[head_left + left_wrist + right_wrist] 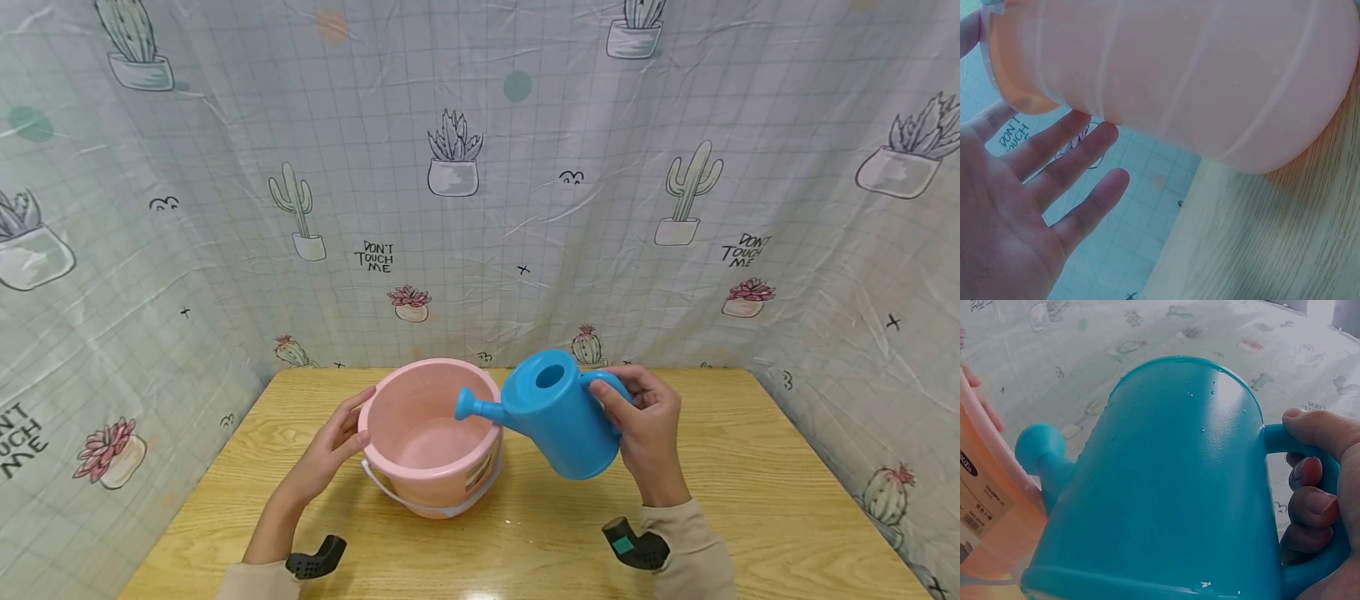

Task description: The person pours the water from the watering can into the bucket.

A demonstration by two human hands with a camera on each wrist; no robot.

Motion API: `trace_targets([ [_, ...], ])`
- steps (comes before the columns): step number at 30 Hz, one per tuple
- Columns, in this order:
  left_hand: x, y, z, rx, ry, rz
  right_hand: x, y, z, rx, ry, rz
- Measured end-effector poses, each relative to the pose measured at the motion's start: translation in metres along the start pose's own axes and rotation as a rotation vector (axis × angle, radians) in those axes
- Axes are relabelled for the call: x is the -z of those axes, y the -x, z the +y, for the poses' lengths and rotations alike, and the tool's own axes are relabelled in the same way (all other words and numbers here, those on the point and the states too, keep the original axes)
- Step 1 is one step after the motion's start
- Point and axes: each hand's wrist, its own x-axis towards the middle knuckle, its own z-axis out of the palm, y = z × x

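Observation:
A pink bucket stands on the table, its white handle hanging down in front. My left hand touches its left rim with spread thumb and fingers; in the left wrist view the fingertips lie along the ribbed side. My right hand grips the handle of a blue watering can, fingers curled through the loop. The can tilts left, with its spout head over the bucket's opening. Water drops dot the can's wall in the right wrist view. No stream shows at the spout.
The wooden table has small wet spots in front of the bucket. A cactus-print sheet hangs behind the table and along both sides. Black wrist devices show at both sleeves.

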Motion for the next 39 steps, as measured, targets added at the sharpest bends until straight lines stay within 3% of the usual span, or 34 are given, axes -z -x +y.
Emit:
trace_targets([
  [24,0.0002,-0.0009,-0.0015,0.017,-0.009,0.016,0.0006,0.0000,-0.0028,-0.039,0.057,-0.026],
  [31,0.0001,-0.0011,-0.0012,0.020,-0.010,0.016,0.0040,-0.0011,-0.0017,-0.009,-0.013,-0.115],
  [39,0.0002,-0.0010,-0.0014,0.023,-0.009,0.014,0.0019,-0.0013,-0.0010,0.037,-0.109,-0.109],
])
